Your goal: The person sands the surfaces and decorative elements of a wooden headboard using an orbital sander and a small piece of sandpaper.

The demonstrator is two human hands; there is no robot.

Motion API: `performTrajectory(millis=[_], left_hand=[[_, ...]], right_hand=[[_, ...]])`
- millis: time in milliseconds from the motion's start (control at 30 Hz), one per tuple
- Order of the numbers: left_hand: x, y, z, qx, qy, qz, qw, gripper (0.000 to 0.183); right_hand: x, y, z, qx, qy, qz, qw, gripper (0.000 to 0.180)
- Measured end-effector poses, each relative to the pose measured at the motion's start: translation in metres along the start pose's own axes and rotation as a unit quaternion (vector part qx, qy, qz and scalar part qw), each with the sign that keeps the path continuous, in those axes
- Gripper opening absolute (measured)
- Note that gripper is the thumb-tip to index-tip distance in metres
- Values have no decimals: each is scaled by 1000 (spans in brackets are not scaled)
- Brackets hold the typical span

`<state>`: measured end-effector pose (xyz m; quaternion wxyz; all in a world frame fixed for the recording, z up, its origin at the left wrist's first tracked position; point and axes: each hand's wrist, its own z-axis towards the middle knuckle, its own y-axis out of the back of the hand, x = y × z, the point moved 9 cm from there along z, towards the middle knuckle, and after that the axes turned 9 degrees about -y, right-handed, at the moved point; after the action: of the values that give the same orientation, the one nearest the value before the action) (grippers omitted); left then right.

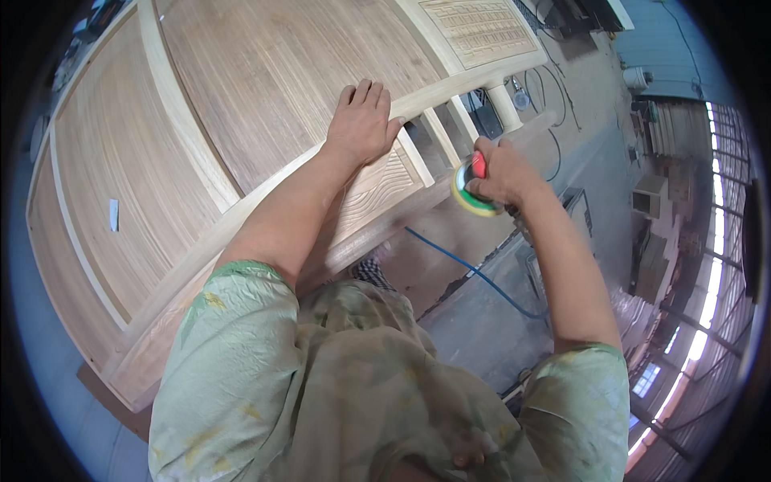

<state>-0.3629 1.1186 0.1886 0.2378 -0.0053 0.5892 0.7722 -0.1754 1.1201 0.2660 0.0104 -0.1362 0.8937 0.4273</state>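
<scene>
A large pale wooden furniture frame [289,78] with flat panels, rails and short slats lies before me. My left hand [363,123] rests palm down on its long rail, fingers over the edge of the broad panel. Below that hand is a panel carved with wavy lines [376,193]. My right hand [503,172] grips a round sander [476,190] with a red top, a green body and a yellow pad rim. The sander is tilted against or very close to the rounded outer rail [415,202], beside the slats; whether the pad touches is hard to tell.
A blue hose [476,271] runs beneath the frame's near side across the floor. A second carved panel [482,30] is at the far end. Dark cables [557,96] lie beyond it. Wooden boards and box-like pieces [653,199] stand at the right.
</scene>
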Motion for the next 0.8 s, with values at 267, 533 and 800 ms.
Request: performTrajectory(millis=[267,533,800], left_hand=[[7,1,-3,40,13,0,999,57],[3,0,-2,38,18,-2,999,57],[7,0,-2,-13,21,4,1000,52]], right_hand=[[51,-3,3,99,36,-70,992,63],[54,-1,1,97,32,-89,991,60],[58,-17,-26,60,73,-24,995,61]])
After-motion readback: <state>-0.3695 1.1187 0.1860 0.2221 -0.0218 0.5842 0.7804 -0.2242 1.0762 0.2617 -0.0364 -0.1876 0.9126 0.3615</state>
